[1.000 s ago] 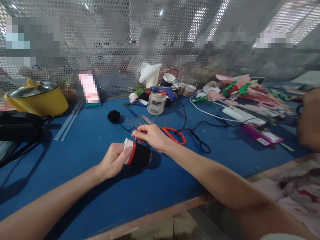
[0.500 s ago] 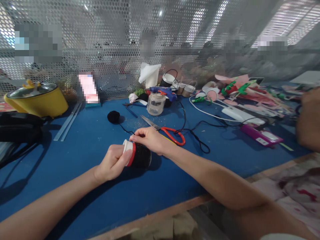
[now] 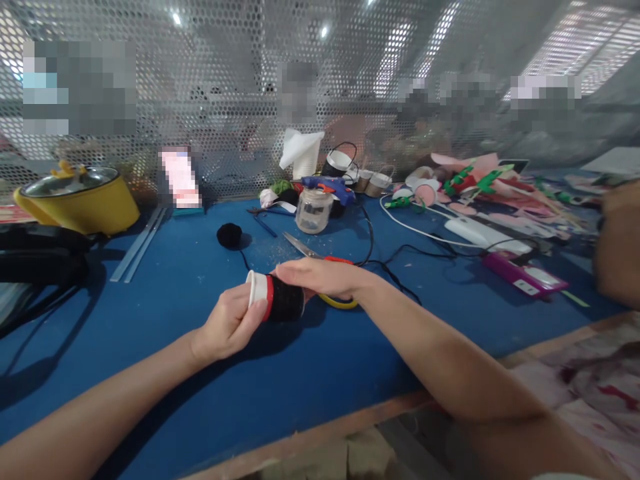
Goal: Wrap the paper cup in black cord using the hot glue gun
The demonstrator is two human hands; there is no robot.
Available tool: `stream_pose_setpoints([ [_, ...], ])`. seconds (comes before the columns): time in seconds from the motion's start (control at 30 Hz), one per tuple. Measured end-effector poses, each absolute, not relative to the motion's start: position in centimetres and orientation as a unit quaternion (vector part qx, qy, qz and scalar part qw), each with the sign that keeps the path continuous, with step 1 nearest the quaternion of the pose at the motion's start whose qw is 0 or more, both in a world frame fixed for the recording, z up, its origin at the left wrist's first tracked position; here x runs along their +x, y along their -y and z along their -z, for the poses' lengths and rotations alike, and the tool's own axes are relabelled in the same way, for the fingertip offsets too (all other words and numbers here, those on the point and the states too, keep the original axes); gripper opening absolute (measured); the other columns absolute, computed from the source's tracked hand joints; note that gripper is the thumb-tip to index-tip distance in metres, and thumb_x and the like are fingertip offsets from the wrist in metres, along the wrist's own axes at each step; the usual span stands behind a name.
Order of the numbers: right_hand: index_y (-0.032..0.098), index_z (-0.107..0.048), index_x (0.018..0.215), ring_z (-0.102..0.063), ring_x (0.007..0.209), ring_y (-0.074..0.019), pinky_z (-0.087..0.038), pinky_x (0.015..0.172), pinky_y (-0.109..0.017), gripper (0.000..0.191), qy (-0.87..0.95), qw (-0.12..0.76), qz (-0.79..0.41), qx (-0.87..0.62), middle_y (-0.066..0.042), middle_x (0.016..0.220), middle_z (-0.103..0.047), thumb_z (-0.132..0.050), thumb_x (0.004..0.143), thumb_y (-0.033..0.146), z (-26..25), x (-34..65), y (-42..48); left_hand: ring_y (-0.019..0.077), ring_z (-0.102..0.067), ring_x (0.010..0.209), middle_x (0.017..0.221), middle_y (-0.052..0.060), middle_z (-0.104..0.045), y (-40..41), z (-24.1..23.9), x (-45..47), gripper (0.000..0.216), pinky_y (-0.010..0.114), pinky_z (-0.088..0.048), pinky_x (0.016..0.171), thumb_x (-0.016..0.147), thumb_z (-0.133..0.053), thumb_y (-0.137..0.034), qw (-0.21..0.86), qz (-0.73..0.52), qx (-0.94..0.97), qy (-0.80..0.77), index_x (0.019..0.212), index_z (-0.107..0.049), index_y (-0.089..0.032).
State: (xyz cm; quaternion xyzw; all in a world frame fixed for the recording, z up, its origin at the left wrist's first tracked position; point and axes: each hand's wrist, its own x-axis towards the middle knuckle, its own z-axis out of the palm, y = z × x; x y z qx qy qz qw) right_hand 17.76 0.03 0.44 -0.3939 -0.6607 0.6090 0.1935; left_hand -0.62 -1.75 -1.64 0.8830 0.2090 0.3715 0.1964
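Note:
My left hand [image 3: 233, 320] is closed on the white rim end of a paper cup [image 3: 257, 290], which lies tilted on its side with its mouth to the left. A red band circles the cup, and black yarn [image 3: 286, 299] covers the rest. My right hand [image 3: 323, 277] lies over the cup's base end, fingers along the black winding and partly hidden. A ball of black yarn [image 3: 229, 235] sits just beyond, its strand running toward the cup. Scissors [image 3: 303, 245] with red handles lie behind my right hand, partly covered; a yellow handle loop [image 3: 340, 303] shows below it.
A clear jar [image 3: 313, 211], blue glue gun [image 3: 330, 187] and small cups with handles stand at the back. A yellow pot [image 3: 85, 207] is at left, beside glue sticks [image 3: 140, 247]. Cables, a purple power bank [image 3: 523, 273] and pink scraps fill the right. Another person's arm [image 3: 620, 247] shows at the right edge.
My right hand has gone from pinching at the cup's red band to lying across its base end, now covering the scissor handles. The left hand still holds the rim.

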Motion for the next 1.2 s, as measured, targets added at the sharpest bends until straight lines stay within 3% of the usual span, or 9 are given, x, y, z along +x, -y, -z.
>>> stream_pose_setpoints([
  [0.1, 0.015, -0.053, 0.098, -0.054, 0.07, -0.0122, -0.044, 0.057, -0.023, 0.046, 0.712, 0.164, -0.561, -0.389, -0.004, 0.086, -0.057, -0.048, 0.069, 0.05, -0.7, 18.1, 0.0, 0.0081, -0.032, 0.05, 0.053, -0.001, -0.038, 1.8, 1.9, -0.4, 0.032, 0.022, -0.029, 0.048, 0.08, -0.031, -0.027, 0.334, -0.345, 0.825, -0.297, 0.051, -0.038, -0.015],
  [0.27, 0.013, -0.055, 0.093, -0.053, 0.07, -0.0123, -0.045, 0.056, -0.022, 0.043, 0.77, 0.114, -0.493, -0.388, -0.006, 0.083, -0.058, -0.043, 0.073, 0.049, -1.0, 17.7, -0.6, 0.0059, -0.024, 0.043, 0.046, -0.005, -0.031, 1.8, 2.1, 0.0, 0.04, 0.02, -0.021, 0.042, 0.075, -0.034, -0.046, 0.556, -0.305, 0.657, -0.407, 0.051, -0.041, -0.014],
  [0.47, 0.01, -0.057, 0.073, -0.054, 0.064, -0.0099, -0.044, 0.06, -0.022, 0.034, 0.801, 0.226, -0.363, -0.418, -0.007, 0.073, -0.06, -0.036, 0.081, 0.036, -2.2, 14.6, -4.0, 0.0057, -0.024, 0.045, 0.046, -0.005, -0.031, 2.2, 1.9, 0.0, 0.044, 0.02, -0.02, 0.043, 0.074, -0.035, -0.049, 0.559, -0.288, 0.669, -0.395, 0.048, -0.039, -0.014],
  [0.57, 0.011, -0.06, 0.073, -0.056, 0.067, -0.0102, -0.045, 0.06, -0.021, 0.02, 0.814, 0.209, -0.373, -0.393, -0.005, 0.075, -0.062, -0.045, 0.078, 0.024, -2.0, 11.8, -6.3, 0.0057, -0.024, 0.046, 0.047, -0.005, -0.031, 2.4, 2.1, -0.1, 0.044, 0.02, -0.021, 0.044, 0.076, -0.035, -0.046, 0.549, -0.29, 0.685, -0.38, 0.047, -0.037, -0.014],
  [0.63, 0.011, -0.061, 0.076, -0.057, 0.066, -0.0115, -0.046, 0.057, -0.022, 0.013, 0.797, 0.193, -0.396, -0.413, -0.005, 0.077, -0.063, -0.051, 0.073, 0.019, -1.5, 10.2, -7.9, 0.0057, -0.025, 0.047, 0.047, -0.004, -0.031, 2.5, 2.3, -0.2, 0.043, 0.02, -0.021, 0.044, 0.077, -0.034, -0.045, 0.548, -0.291, 0.69, -0.373, 0.047, -0.037, -0.013],
  [0.73, 0.011, -0.054, 0.096, -0.057, 0.077, -0.0124, -0.046, 0.065, -0.024, 0.023, 0.769, 0.269, -0.349, -0.462, -0.01, 0.099, -0.058, -0.043, 0.076, 0.012, -1.3, 9.2, -10.1, 0.0058, -0.025, 0.047, 0.048, -0.004, -0.032, 2.7, 2.4, -0.3, 0.043, 0.021, -0.022, 0.044, 0.078, -0.032, -0.044, 0.557, -0.285, 0.697, -0.35, 0.048, -0.04, -0.013],
  [0.83, 0.01, -0.046, 0.107, -0.054, 0.087, -0.0124, -0.046, 0.067, -0.023, 0.029, 0.741, 0.344, -0.314, -0.483, -0.012, 0.107, -0.052, -0.034, 0.081, 0.016, -1.5, 9.9, -11.0, 0.0059, -0.024, 0.047, 0.048, -0.004, -0.03, 2.8, 2.5, -0.4, 0.044, 0.021, -0.021, 0.044, 0.079, -0.031, -0.043, 0.556, -0.28, 0.704, -0.342, 0.048, -0.04, -0.013],
  [0.93, 0.011, -0.049, 0.1, -0.056, 0.081, -0.012, -0.047, 0.059, -0.02, 0.026, 0.729, 0.372, -0.307, -0.486, -0.011, 0.099, -0.055, -0.033, 0.082, 0.022, -1.4, 11.5, -10.2, 0.0061, -0.023, 0.047, 0.048, -0.004, -0.028, 2.7, 2.7, -0.3, 0.043, 0.022, -0.021, 0.045, 0.079, -0.03, -0.043, 0.546, -0.281, 0.709, -0.345, 0.048, -0.037, -0.014],
  [1.2, 0.012, -0.055, 0.075, -0.057, 0.062, -0.0129, -0.046, 0.056, -0.025, 0.027, 0.731, 0.318, -0.324, -0.509, -0.006, 0.069, -0.06, -0.043, 0.077, 0.037, 0.1, 16.0, -3.6, 0.0069, -0.022, 0.048, 0.049, -0.005, -0.026, 2.5, 2.2, -0.3, 0.041, 0.022, -0.021, 0.044, 0.079, -0.029, -0.043, 0.488, -0.3, 0.713, -0.404, 0.049, -0.033, -0.016],
])
